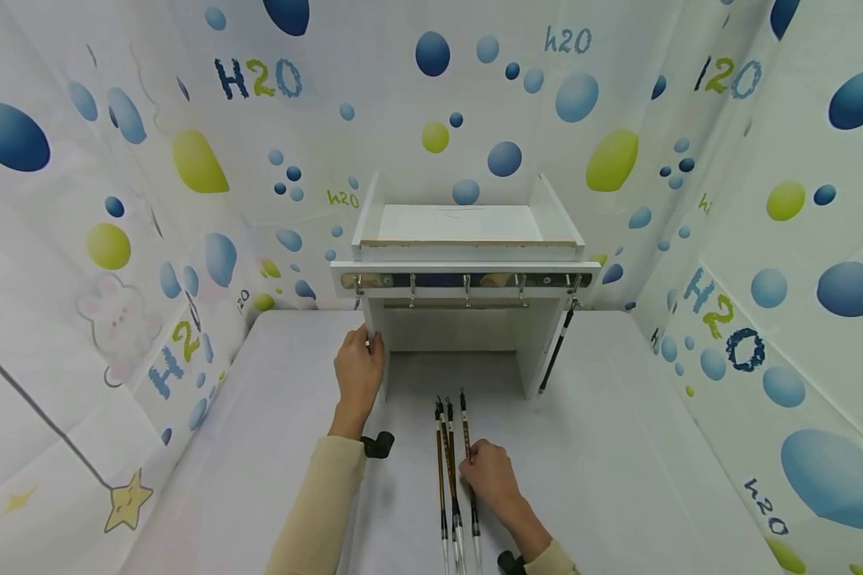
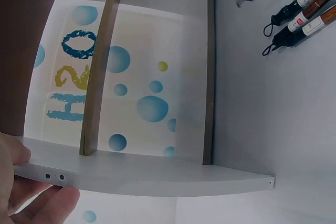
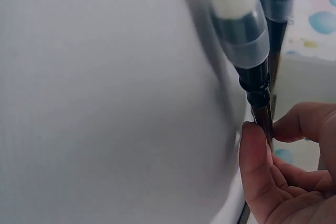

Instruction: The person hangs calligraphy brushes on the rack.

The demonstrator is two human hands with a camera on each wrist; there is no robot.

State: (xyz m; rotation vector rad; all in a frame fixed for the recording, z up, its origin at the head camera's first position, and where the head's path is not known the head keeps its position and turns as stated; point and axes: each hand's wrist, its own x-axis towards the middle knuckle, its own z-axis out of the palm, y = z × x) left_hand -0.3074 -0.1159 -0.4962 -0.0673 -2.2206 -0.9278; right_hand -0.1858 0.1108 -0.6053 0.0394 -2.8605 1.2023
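A white shelf rack (image 1: 467,254) with a row of metal hooks stands on the white surface. My left hand (image 1: 359,371) grips the front edge of its left side panel (image 2: 157,176), thumb on one face and fingers on the other. Between thumb and fingers, my right hand (image 1: 492,477) pinches the brown handle of a calligraphy brush (image 3: 261,113), whose tip has a clear cap. Just left of it lie several similar brushes (image 1: 442,463), their hanging loops toward the rack. Another brush (image 1: 557,351) hangs from the rightmost hook (image 1: 574,289).
White curtains (image 1: 431,104) printed with blue and green dots enclose the back and sides. A cord with a star charm (image 1: 129,501) hangs at the left. The rack has an upper tray (image 1: 460,222) and crossbars (image 2: 209,77) at its back.
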